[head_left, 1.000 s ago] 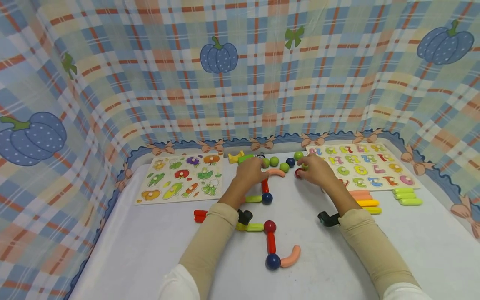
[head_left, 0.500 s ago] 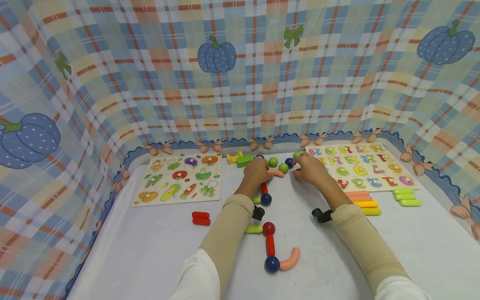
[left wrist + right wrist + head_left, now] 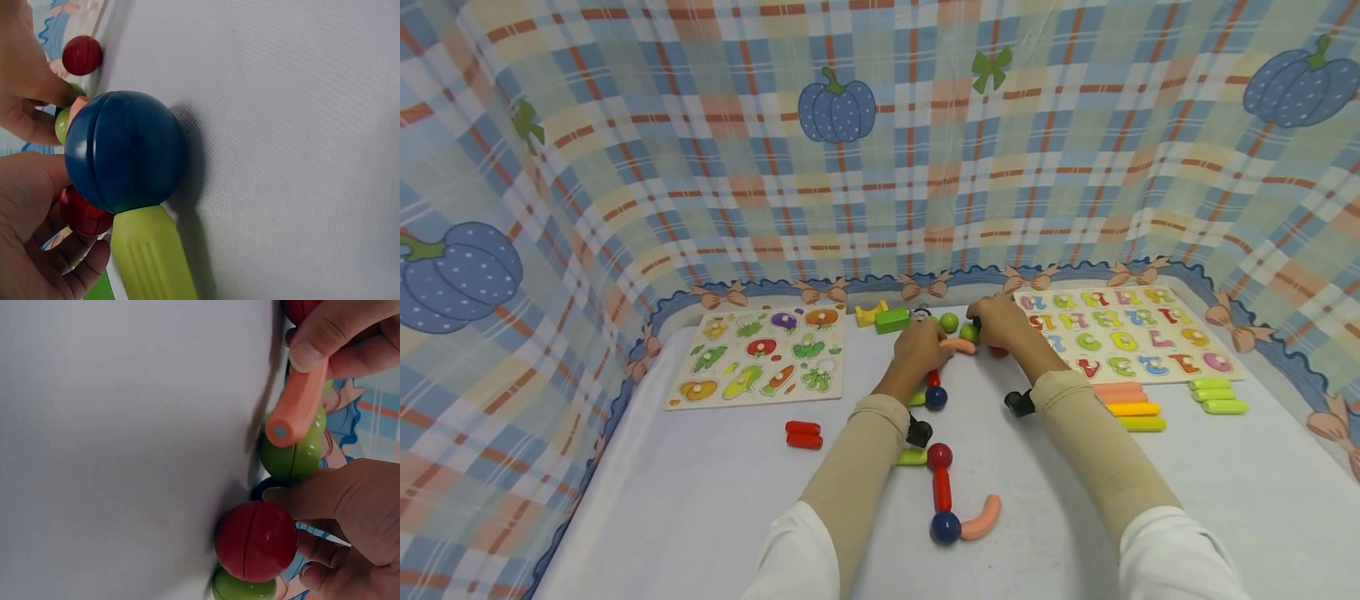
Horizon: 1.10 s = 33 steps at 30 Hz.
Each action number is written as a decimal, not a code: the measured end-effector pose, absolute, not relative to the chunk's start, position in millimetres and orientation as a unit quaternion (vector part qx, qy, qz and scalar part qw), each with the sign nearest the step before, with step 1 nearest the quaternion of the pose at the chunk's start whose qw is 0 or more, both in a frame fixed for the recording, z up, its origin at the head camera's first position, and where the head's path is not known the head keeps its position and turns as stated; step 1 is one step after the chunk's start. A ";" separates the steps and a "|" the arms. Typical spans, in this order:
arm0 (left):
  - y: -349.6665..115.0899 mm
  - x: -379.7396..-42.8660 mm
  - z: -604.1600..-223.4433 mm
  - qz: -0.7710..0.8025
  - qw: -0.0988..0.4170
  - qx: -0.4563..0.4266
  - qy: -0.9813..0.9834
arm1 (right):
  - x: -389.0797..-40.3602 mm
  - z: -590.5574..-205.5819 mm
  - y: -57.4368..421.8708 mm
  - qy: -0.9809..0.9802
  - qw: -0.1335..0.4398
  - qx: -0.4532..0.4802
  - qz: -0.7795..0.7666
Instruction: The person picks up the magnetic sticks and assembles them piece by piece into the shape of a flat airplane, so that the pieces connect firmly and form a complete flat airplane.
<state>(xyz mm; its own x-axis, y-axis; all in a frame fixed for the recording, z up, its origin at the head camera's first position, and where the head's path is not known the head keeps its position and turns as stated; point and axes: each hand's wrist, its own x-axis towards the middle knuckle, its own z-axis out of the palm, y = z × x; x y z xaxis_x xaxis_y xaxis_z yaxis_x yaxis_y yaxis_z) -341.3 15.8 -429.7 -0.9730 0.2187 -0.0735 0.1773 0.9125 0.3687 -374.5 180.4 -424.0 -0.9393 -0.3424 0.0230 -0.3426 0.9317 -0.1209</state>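
Observation:
My left hand (image 3: 919,348) pinches an orange curved stick (image 3: 294,412) near its end, beside a red ball (image 3: 84,212). From that joined piece a red stick (image 3: 934,378) runs to a blue ball (image 3: 128,153), which bears a yellow-green stick (image 3: 153,253). To the right, my right hand (image 3: 1003,325) pinches a dark blue ball (image 3: 267,485), mostly hidden by the fingers. Close to this hand lie a loose red ball (image 3: 256,540) and a green ball (image 3: 294,453).
Nearer me lies a second joined piece with a red ball (image 3: 939,456), blue ball (image 3: 945,527) and curved stick (image 3: 982,518). Puzzle boards of vegetables (image 3: 756,358) and numbers (image 3: 1127,333) flank the hands. Loose red sticks (image 3: 803,435) lie left, yellow sticks (image 3: 1138,417) right.
My right hand has moved left from beside the red ball and taken hold of the dark blue ball. My left hand has shifted slightly right onto the orange curved stick.

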 end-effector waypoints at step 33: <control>4.2 -345.3 -435.1 0.219 0.060 0.129 0.965 | -306.0 -428.5 184.5 -0.966 0.073 0.151 0.195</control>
